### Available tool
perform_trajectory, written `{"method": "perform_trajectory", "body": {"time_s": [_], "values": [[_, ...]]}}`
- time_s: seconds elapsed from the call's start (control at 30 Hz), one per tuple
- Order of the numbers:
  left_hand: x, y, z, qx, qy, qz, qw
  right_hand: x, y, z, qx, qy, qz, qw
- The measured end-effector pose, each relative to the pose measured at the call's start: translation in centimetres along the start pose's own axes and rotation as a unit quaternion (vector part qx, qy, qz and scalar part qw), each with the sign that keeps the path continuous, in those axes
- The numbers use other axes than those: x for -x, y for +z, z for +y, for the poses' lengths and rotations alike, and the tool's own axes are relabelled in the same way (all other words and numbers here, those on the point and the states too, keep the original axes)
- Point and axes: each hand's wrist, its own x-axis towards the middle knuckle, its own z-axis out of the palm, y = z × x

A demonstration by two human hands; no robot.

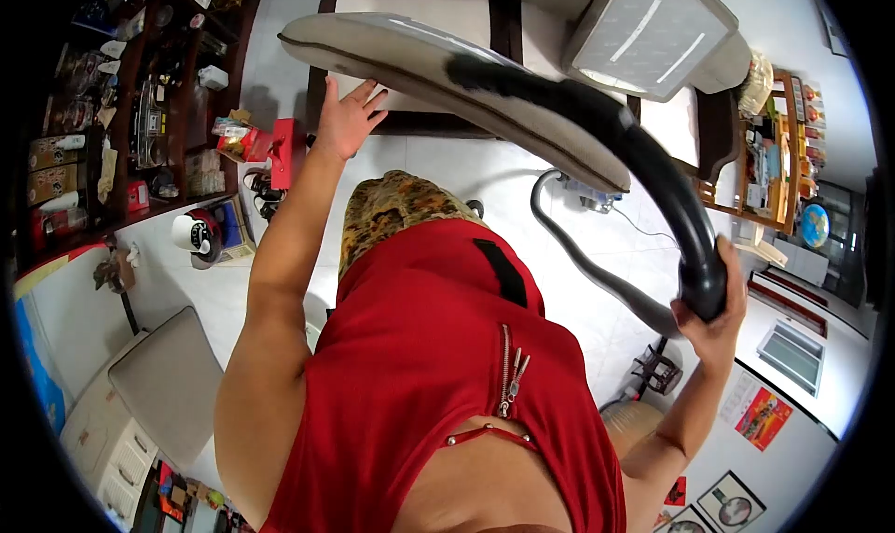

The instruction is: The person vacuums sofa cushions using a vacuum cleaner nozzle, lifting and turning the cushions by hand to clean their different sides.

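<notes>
My right hand [716,311] is wrapped round the black handle of a vacuum cleaner wand [685,211]. The wand's dark brush head [485,78] lies against a beige seat cushion [392,62] with piped edges, seen nearly edge-on. From the handle, a grey hose [597,272] curves down to a machine [592,197] on the floor, mostly hidden behind the cushion. My left hand [350,123] is open, fingers spread, by the cushion's lower left edge; I cannot tell whether the fingertips touch it.
A sofa [410,123] stands ahead, with another cushion [653,39] propped on its right. Dark shelves [140,95] full of small items line the left, near a red box [282,151] and shoes [264,193]. A grey chair [172,379] is lower left; a wooden rack [783,151] stands right.
</notes>
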Motion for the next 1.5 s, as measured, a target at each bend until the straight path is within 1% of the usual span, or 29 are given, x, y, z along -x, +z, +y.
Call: {"method": "perform_trajectory", "body": {"time_s": [0.13, 0.2, 0.27, 0.33, 0.4, 0.43, 0.47, 0.53, 0.6, 0.67, 0.7, 0.73, 0.83, 0.93, 1.0, 1.07, 1.17, 1.27, 1.3, 1.37, 1.5], "values": [[0.4, -0.5, -0.2, 0.018, -0.008, -0.002, 1.000, -7.8, 5.4, -3.6, -0.052, -0.081, -0.026, 0.995], [0.7, -0.3, -0.4, 0.014, -0.003, 0.001, 1.000, -11.1, 8.5, -4.9, -0.080, -0.095, -0.038, 0.992], [0.9, -0.4, -0.7, 0.016, 0.003, -0.002, 1.000, -13.8, 11.1, -6.0, -0.140, -0.105, -0.039, 0.984], [0.8, -0.5, -0.9, 0.023, 0.008, -0.011, 1.000, -15.1, 12.1, -6.5, -0.140, -0.089, -0.061, 0.984], [0.8, -0.7, -1.0, 0.038, 0.002, -0.011, 0.999, -15.5, 12.3, -6.4, -0.133, -0.073, -0.080, 0.985], [0.8, -0.8, -1.0, 0.043, 0.000, -0.017, 0.999, -15.2, 11.5, -6.2, -0.126, -0.083, -0.076, 0.986], [0.9, -0.9, -1.0, 0.051, 0.000, -0.023, 0.998, -14.6, 10.9, -5.5, -0.105, -0.115, -0.054, 0.986], [0.9, -1.3, -1.4, 0.061, -0.003, -0.022, 0.998, -12.5, 8.1, -4.6, -0.054, -0.028, -0.115, 0.991], [0.9, -1.8, -1.7, 0.069, -0.003, -0.013, 0.998, -10.1, 5.9, -3.5, -0.049, 0.000, -0.122, 0.991], [1.1, -2.0, -1.8, 0.073, -0.001, 0.001, 0.997, -8.1, 4.7, -3.0, -0.020, -0.043, -0.091, 0.995], [1.1, -2.2, -1.9, 0.064, 0.000, -0.009, 0.998, -7.2, 4.3, -3.0, -0.040, -0.025, -0.097, 0.994], [1.2, -2.3, -1.9, 0.055, 0.000, -0.018, 0.998, -6.6, 4.6, -3.2, -0.028, -0.031, -0.089, 0.995], [1.4, -2.3, -2.1, 0.036, -0.002, -0.026, 0.999, -6.8, 6.8, -4.8, -0.059, -0.092, -0.037, 0.993], [1.1, -2.4, -2.2, 0.027, -0.002, -0.040, 0.999, -10.3, 9.2, -8.4, -0.053, -0.150, -0.028, 0.987], [0.9, -2.6, -2.3, 0.029, -0.002, -0.047, 0.998, -13.1, 12.0, -10.2, -0.104, -0.166, -0.012, 0.981], [0.9, -2.8, -2.4, 0.040, -0.002, -0.048, 0.998, -15.4, 14.1, -11.1, -0.127, -0.135, -0.068, 0.980], [1.1, -2.5, -2.7, 0.053, 0.002, -0.040, 0.998, -17.5, 16.6, -12.5, -0.073, -0.115, -0.119, 0.983], [1.2, -3.2, -2.7, 0.054, 0.004, -0.043, 0.998, -17.8, 17.0, -11.9, -0.094, -0.165, -0.062, 0.980], [1.4, -3.3, -2.8, 0.058, -0.003, -0.040, 0.997, -17.5, 16.5, -11.8, -0.104, -0.174, -0.059, 0.977], [1.6, -3.4, -3.0, 0.066, -0.016, -0.037, 0.997, -16.7, 15.5, -11.5, -0.098, -0.179, -0.070, 0.976], [2.0, -3.5, -3.2, 0.101, -0.014, 0.007, 0.995, -14.4, 12.1, -11.3, -0.028, -0.146, -0.128, 0.981]]}}
